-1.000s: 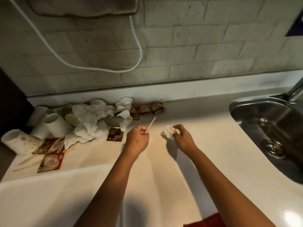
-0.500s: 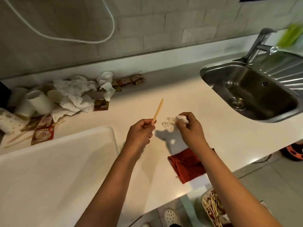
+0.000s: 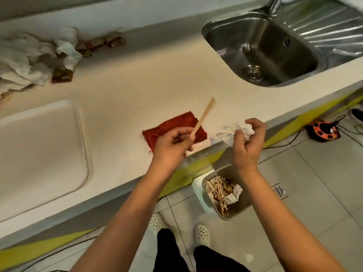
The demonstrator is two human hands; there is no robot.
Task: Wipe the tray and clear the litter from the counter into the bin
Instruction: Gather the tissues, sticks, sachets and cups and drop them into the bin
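I've swung both hands back over the counter edge: left hand [image 3: 172, 144] pinches the stiff, light wooden stick [image 3: 203, 116] low, right hand [image 3: 248, 142] cups the soft crumpled white tissue [image 3: 231, 132], above the open bin [image 3: 198, 188].

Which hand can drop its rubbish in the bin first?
Probably the right hand. It holds the crumpled tissue past the counter edge, almost over the open bin. The left hand, pinching the wooden stick, is above the counter.
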